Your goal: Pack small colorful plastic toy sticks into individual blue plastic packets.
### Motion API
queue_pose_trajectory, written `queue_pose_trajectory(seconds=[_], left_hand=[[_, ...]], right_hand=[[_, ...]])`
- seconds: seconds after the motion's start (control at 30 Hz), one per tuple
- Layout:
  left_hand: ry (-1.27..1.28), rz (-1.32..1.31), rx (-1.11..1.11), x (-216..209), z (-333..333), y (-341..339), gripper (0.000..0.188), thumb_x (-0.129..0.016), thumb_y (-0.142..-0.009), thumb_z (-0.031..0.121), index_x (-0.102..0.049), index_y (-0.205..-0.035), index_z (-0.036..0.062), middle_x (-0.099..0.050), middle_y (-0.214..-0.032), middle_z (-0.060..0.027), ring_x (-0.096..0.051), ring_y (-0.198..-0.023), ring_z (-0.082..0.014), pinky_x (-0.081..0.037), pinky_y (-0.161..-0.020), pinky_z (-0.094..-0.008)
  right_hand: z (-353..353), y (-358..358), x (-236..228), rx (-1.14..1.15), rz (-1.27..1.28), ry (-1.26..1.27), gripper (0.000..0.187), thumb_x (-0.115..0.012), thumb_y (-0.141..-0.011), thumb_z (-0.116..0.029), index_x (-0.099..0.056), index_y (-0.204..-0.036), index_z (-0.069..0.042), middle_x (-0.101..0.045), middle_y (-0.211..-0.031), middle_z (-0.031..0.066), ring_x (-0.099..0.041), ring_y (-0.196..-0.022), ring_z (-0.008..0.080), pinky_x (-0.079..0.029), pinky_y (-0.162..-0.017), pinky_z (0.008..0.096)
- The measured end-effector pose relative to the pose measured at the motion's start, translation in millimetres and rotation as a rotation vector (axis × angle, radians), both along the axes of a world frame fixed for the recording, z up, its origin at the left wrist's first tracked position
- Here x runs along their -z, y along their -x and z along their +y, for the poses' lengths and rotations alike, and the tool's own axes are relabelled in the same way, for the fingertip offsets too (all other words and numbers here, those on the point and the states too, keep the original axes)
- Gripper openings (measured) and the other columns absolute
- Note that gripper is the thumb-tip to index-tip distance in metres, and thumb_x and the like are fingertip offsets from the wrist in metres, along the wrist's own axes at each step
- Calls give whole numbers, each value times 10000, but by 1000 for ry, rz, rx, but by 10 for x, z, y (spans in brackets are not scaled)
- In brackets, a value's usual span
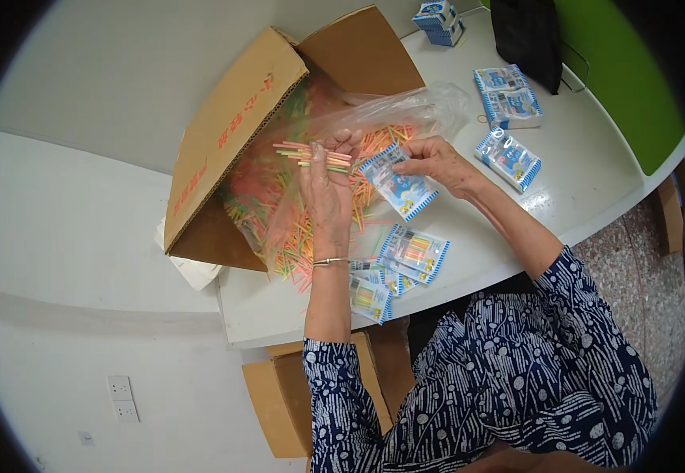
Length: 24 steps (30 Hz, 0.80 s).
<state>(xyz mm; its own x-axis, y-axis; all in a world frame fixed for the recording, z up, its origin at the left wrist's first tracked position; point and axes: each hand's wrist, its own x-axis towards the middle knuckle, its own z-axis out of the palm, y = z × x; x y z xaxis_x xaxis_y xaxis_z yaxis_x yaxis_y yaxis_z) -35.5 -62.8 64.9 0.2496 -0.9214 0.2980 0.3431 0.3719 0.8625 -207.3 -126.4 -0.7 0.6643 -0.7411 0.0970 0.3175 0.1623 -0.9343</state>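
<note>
A small bundle of thin pastel sticks [315,155] in pink, yellow and green lies across my left hand [328,185], with the thumb pressed over it. My right hand [441,164] pinches the upper edge of a blue-and-white packet [401,185], just right of the bundle; whether anything is inside it I cannot tell. Behind both hands, a clear plastic bag [437,106] spills many loose sticks [299,244] from a tipped cardboard box. Below the hands, several packets [413,254] lie overlapping near the table edge, with coloured sticks showing through their windows.
The large cardboard box [240,118] lies on its side on the white table [587,142], flaps spread. To the right are a single packet [509,158] and stacked packets [512,102]. A black bag [528,39] and more stacked packs [439,22] stand at the back.
</note>
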Motion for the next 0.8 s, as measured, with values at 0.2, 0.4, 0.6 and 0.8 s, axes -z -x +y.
queue_pose_trajectory(seconds=[0.2,0.4,0.6,0.8], left_hand=[[-21,-46,93,-11,26,47,219,-434,-982,231,-498,-990,21,-603,-1034,-176,-594,-1032,-287,-473,-913,-374],[-59,-173,174,13,99,152,266,-424,-983,260,-495,-973,4,-606,-1036,-185,-590,-1050,-273,-464,-911,-358],[-125,-285,177,47,173,211,235,-454,-970,254,-462,-966,19,-593,-1058,-219,-574,-1080,-315,-432,-985,-418],[-50,-358,149,-35,170,233,254,-432,-976,264,-456,-962,12,-587,-1087,-241,-566,-1090,-314,-428,-982,-400]], right_hand=[[29,78,17,-105,69,45,106,-698,-792,-127,-682,-790,-22,-635,-705,-8,-545,-619,19,-415,-541,188],[26,103,73,-206,92,44,130,-707,-794,-150,-680,-762,-27,-601,-641,-35,-519,-563,11,-390,-499,186],[69,113,2,-222,91,51,162,-711,-790,-154,-701,-851,-4,-659,-711,-2,-558,-591,18,-423,-526,182],[29,163,42,-255,112,70,206,-714,-783,-144,-699,-917,12,-677,-747,17,-590,-620,35,-456,-557,188]])
